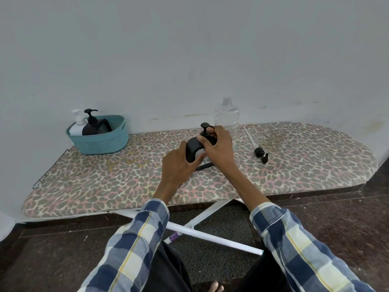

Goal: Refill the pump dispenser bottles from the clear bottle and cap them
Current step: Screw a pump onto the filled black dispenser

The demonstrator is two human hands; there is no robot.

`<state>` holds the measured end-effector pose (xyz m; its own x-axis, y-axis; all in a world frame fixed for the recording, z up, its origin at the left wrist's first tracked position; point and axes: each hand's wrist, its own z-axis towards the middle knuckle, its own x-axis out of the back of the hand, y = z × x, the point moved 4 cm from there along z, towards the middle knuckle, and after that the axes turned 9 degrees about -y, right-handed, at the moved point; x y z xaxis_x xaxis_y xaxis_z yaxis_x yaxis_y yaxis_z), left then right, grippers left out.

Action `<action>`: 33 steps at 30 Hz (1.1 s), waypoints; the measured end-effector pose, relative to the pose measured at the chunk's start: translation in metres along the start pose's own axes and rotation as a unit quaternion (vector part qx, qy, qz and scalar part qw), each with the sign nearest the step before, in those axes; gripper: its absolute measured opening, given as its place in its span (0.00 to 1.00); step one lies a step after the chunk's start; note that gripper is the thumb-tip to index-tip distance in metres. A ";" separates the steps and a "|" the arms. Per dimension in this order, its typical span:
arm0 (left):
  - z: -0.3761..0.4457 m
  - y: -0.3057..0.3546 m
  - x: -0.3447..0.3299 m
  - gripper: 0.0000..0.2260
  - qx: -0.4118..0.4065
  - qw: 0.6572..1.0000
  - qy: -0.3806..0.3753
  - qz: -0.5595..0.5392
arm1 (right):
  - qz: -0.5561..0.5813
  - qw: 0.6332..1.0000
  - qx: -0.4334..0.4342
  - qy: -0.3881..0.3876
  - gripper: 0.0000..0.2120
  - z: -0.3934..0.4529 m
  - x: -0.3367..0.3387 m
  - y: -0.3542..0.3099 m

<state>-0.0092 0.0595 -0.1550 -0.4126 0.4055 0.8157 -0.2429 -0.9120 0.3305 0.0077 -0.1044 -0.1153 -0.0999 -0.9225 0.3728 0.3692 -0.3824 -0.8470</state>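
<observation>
Black pump bottle (192, 150) sits near the middle of the ironing board (105, 182), and you have both hands on it. Your left hand (179, 165) wraps its fingers round the bottle's body to steady it. Your right hand (217, 145) curls round the neck and collar just under the pump head (204, 125), which stands up out of the bottle. By the look of it you are threading this pump onto its bottle, so this one seems to be at the capping step; whether the collar is fully tight cannot be told from here.

Behind your right hand, towards the board's far edge, the clear bottle (227, 116) stands upright with its cap off. It looks close to empty, though its level is hard to read. To the right of it a second black pump (261, 154) lies loose on the board with its long dip tube (249, 137) pointing to the far edge. That suggests another bottle has yet to be capped, but no open bottle for it is plain in view.

At the far left corner a teal basket (99, 142) holds a white pump bottle (77, 125) and another black pump bottle (91, 123), both with pumps on. You cannot tell from here whether those two are already refilled.
</observation>
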 end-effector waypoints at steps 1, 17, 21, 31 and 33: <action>0.000 0.000 -0.001 0.32 -0.001 1.000 0.000 -0.002 | -0.003 1.000 0.003 0.003 0.12 -0.004 0.000 0.000; 0.001 -0.002 -0.004 0.31 0.001 1.000 -0.005 -0.014 | -0.066 0.996 0.051 0.012 0.19 -0.013 0.002 -0.011; 0.001 0.000 -0.002 0.28 0.005 1.000 -0.012 -0.017 | -0.043 0.998 0.041 -0.012 0.23 -0.017 0.005 -0.012; -0.010 -0.019 0.035 0.25 0.100 0.987 0.095 -0.088 | -0.145 0.985 -0.032 -0.084 0.47 -0.005 -0.036 -0.032; -0.012 -0.033 0.051 0.25 0.145 0.979 0.122 -0.080 | -0.120 0.983 -0.021 -0.137 0.47 0.005 -0.054 -0.048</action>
<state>-0.0324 0.1114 -0.1300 -0.5950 0.5145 0.6174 -0.0758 -0.8007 0.5942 -0.0003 -0.0356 -0.0926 0.0757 -0.7585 0.6473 0.3260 -0.5947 -0.7349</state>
